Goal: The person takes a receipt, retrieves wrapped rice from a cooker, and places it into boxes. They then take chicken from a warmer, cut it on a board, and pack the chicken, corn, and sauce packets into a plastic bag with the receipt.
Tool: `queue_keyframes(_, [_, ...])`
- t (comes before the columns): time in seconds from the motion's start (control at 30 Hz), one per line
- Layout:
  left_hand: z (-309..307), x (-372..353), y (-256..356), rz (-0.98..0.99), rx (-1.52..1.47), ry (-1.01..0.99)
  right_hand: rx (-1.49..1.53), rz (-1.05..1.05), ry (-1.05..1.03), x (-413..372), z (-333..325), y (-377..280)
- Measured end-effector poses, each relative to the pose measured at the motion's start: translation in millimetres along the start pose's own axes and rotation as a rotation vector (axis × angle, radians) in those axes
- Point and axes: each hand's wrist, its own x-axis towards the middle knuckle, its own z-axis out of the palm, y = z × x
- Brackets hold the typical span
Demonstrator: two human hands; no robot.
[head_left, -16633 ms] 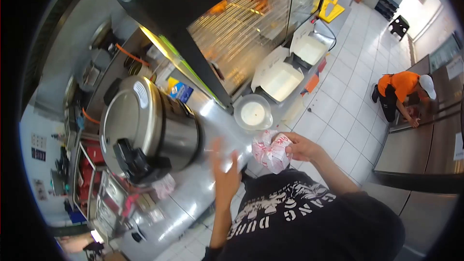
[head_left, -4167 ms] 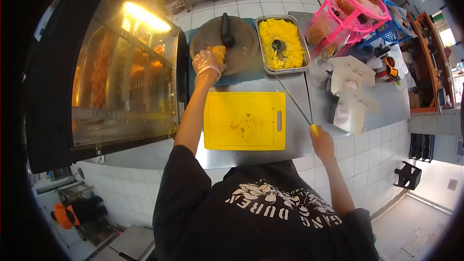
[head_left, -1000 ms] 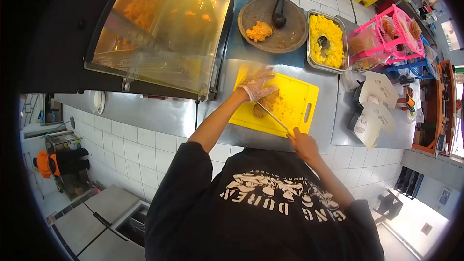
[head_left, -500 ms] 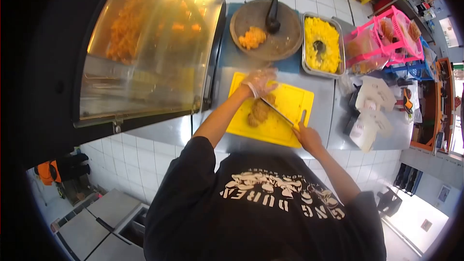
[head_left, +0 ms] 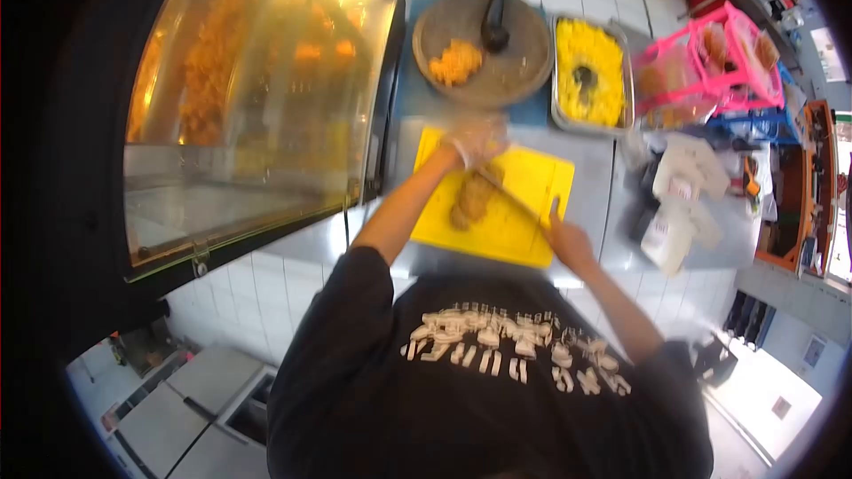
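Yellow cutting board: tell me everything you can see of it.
The yellow cutting board is rectangular and looks like plastic, with rounded corners and a dark slot near its right end. It lies flat on the shiny metal counter, turned slightly clockwise, nearer the person than the mortar. Browned food rests on it. The gloved left hand covers its far left part; the knife in the right hand crosses above. Blur hides whether the blade touches it.
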Motion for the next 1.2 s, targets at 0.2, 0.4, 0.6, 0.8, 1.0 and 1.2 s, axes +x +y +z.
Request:
queue_keyframes(0.2, [-29,-38,20,-0.033,-0.008,0.477,0.076,0.06,0.027,-37,-38,2])
queue_keyframes(0.4, [28,-164,75,-0.546,-0.03,0.352,0.135,0.089,0.096,-26,-39,3])
queue_keyframes(0.6, [33,-140,60,-0.681,-0.208,0.278,0.314,0.132,0.074,-65,1,1])
queue_keyframes(0.8, [68,-102,84,-0.725,0.084,0.475,0.86,0.192,0.06,-92,54,-8])
queue_keyframes(1.0, [62,-61,108,-0.847,0.116,0.554,1.271,0.334,-0.176,-103,49,-20])
queue_keyframes(1.2, [72,-68,96,-0.696,0.176,0.622,1.086,0.22,-0.155,-75,40,7])
